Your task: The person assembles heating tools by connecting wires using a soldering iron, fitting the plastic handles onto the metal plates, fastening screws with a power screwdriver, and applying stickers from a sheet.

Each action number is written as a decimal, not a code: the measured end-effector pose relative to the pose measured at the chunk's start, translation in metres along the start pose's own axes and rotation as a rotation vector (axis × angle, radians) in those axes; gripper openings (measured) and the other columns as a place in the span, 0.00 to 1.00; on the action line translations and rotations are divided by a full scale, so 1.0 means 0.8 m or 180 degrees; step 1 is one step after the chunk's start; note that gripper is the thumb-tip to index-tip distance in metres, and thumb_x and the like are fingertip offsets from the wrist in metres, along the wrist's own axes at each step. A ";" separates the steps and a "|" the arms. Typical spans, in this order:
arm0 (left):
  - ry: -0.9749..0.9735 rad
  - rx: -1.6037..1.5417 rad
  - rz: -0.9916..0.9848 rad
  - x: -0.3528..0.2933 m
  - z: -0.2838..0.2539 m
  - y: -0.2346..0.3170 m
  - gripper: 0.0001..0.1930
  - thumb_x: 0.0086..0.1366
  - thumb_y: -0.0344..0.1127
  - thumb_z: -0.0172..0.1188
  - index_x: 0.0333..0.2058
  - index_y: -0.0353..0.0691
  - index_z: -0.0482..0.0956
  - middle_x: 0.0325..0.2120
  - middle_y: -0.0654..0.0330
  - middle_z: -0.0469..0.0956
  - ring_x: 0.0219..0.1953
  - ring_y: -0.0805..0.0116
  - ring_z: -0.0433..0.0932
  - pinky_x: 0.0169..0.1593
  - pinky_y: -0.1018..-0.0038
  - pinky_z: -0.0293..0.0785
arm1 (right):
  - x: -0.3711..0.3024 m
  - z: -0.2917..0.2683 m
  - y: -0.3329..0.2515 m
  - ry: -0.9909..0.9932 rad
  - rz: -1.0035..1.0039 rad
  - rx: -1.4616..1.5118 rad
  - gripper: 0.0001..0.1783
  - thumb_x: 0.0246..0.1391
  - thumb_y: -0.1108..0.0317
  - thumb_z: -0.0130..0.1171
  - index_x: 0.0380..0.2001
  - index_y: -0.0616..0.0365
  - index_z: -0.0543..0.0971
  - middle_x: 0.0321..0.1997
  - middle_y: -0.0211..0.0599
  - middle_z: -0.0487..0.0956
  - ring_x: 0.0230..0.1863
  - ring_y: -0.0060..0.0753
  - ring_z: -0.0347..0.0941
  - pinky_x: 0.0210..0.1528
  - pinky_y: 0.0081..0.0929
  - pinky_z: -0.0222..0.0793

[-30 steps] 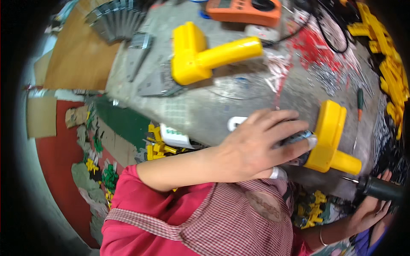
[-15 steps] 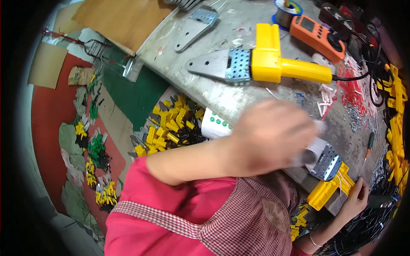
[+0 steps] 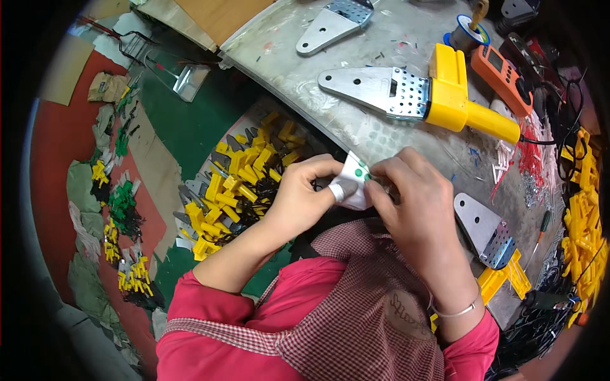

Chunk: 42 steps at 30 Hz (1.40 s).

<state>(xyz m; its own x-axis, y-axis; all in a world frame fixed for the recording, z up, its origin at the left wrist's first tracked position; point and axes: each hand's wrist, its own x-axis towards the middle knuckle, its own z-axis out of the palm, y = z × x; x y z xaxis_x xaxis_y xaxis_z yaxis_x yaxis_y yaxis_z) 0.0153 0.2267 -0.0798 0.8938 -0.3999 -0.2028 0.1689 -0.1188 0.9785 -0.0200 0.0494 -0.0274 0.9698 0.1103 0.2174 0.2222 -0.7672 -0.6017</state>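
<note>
A white sheet of round green stickers [image 3: 351, 166] is held in front of my chest, by the bench's near edge. My left hand [image 3: 298, 200] is closed on its left side; a white wrap covers the thumb. My right hand [image 3: 413, 200] pinches at the sheet's right edge, by a green dot; whether a sticker is between the fingertips is hidden. To the right of my right hand, a tapered metal heating plate [image 3: 476, 219] with a perforated guard lies against an opened yellow housing [image 3: 502, 276]. Beyond the hands rests a closed yellow plastic-pipe welding iron [image 3: 448, 105].
Another metal plate [image 3: 327, 32] lies at the far side. A solder spool [image 3: 469, 33], an orange multimeter [image 3: 502, 76], red and white sleeves [image 3: 530, 146] and a screwdriver [image 3: 543, 225] are on the right. Yellow irons [image 3: 238, 184] are heaped below the bench at left.
My left hand has moved left and down from over the metal plate. My right hand has left the yellow housing and come to the sticker sheet, now lifted off the bench edge. The view has shifted.
</note>
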 end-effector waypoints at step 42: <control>-0.1040 0.3611 0.2976 0.188 0.190 0.097 0.24 0.52 0.34 0.59 0.50 0.36 0.71 0.39 0.51 0.77 0.43 0.51 0.76 0.45 0.57 0.70 | 0.118 -0.283 0.180 -0.0473 0.0413 -0.3200 0.19 0.45 0.76 0.54 0.43 0.53 0.80 0.40 0.44 0.80 0.44 0.47 0.75 0.47 0.40 0.68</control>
<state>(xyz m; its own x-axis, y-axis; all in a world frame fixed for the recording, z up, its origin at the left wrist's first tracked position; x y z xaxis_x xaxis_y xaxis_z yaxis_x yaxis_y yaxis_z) 0.0993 0.0190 -0.0399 0.3395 -0.8878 0.3107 -0.9319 -0.2727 0.2389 0.0808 -0.1936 0.0801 0.9982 0.0134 0.0578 -0.0061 -0.9461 0.3239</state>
